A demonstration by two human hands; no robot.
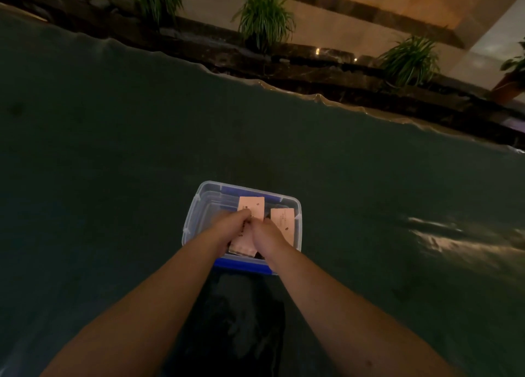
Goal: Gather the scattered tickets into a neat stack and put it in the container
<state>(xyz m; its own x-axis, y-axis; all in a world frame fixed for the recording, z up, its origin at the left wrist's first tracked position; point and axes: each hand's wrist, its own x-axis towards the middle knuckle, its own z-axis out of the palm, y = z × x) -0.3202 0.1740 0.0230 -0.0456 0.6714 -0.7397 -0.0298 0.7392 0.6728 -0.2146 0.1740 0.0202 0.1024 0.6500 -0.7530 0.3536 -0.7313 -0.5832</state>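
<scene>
A clear plastic container (191, 214) with blue handles stands on a dark green cloth. Inside it lie pale pink tickets: a stack (252, 206) that runs from the far side under my hands to the near side, and a second ticket (282, 223) at the right. My left hand (231, 224) and my right hand (267, 233) are both inside the container, fingertips together on the pink stack, pinching it. My fingers hide the middle of the stack.
The dark green cloth (113, 155) covers the whole surface, with a wavy far edge. Behind it runs a dark stone ledge with several potted plants (264, 16). A black object (241, 320) lies just in front of the container, between my forearms.
</scene>
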